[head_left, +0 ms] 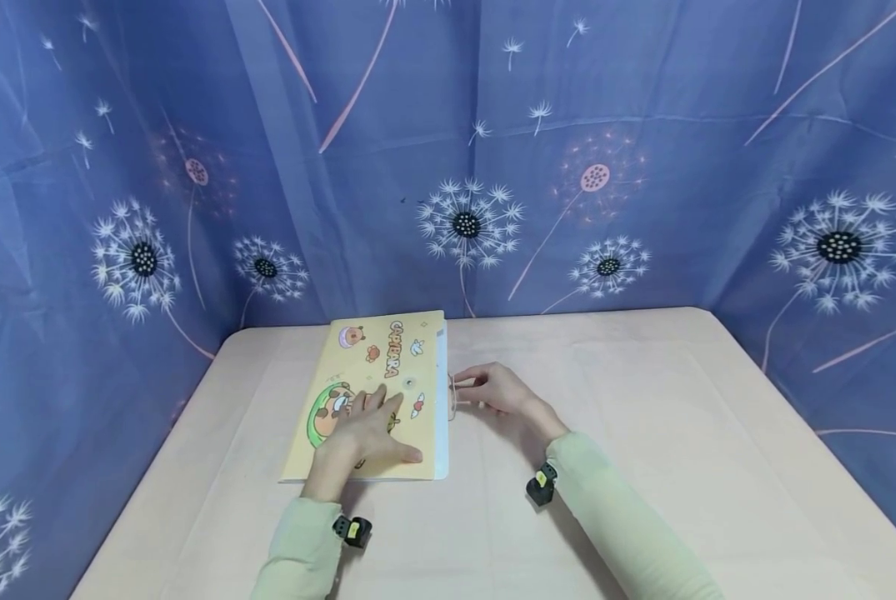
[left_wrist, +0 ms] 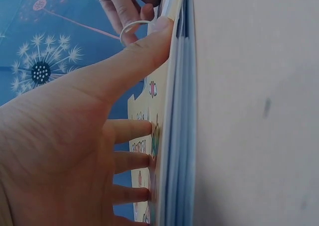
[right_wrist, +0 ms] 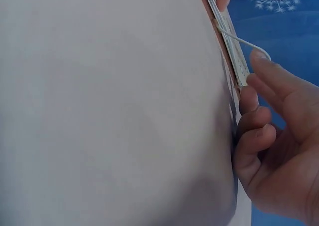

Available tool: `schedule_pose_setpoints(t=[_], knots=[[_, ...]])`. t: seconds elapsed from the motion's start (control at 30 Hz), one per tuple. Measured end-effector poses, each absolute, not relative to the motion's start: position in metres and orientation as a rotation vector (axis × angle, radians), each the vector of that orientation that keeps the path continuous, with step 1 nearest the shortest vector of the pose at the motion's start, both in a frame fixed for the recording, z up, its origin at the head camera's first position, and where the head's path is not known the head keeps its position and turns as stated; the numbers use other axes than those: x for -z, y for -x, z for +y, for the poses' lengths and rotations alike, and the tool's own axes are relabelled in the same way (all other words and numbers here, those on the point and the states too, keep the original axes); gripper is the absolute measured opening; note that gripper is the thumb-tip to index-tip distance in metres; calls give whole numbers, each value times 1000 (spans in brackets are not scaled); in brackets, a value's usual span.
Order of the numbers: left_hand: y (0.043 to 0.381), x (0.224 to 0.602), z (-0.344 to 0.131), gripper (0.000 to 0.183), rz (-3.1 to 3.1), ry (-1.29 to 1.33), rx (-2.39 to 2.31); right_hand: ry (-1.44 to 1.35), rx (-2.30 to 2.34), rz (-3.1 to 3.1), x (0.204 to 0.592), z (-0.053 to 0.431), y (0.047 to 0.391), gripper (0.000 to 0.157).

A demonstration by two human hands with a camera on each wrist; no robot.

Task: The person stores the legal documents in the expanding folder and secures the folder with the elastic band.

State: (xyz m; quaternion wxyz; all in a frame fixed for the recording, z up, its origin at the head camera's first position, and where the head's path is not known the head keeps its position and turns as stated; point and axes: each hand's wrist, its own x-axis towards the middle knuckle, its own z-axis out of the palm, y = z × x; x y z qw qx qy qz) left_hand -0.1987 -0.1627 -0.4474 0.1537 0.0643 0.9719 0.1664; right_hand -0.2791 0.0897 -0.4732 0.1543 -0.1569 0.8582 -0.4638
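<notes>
A yellow folder [head_left: 365, 367] with capybara drawings lies on the table, its pale edge towards the right. Across its cover my left hand [head_left: 367, 432] rests with fingers spread, thumb by the near right corner. Layered sheets [left_wrist: 180, 136] show along the folder's side in the left wrist view. A thin white elastic cord [right_wrist: 241, 39] loops out from the folder's right edge. My right hand [head_left: 498, 390] holds this loop at its fingertips, with the other fingers curled beside the edge.
The table [head_left: 643, 400] has a pale pink cover. Behind it and at both sides hangs a blue curtain [head_left: 387, 250] printed with dandelions. A small black wrist device [head_left: 541, 485] sits at each sleeve.
</notes>
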Motion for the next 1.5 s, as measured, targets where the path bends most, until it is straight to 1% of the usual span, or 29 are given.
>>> schedule_pose_setpoints(t=[0.27, 0.4, 0.67, 0.93, 1.1, 1.37, 1.5], knots=[[200, 448, -163, 111, 2781, -186, -459, 576, 1337, 2428, 467, 80, 275, 49], [200, 448, -163, 110, 2781, -188, -467, 643, 1326, 2477, 466, 76, 274, 52], [202, 448, -163, 111, 2777, -192, -459, 742, 1364, 2569, 467, 69, 276, 48], [201, 447, -162, 112, 2779, -189, -480, 885, 1307, 2655, 460, 65, 279, 51], [202, 447, -162, 111, 2783, -184, -476, 921, 1270, 2644, 457, 59, 280, 53], [202, 448, -162, 112, 2789, -187, -477, 964, 1153, 2680, 452, 46, 283, 43], [202, 448, -162, 113, 2784, -183, -494, 986, 1119, 2690, 450, 42, 285, 43]])
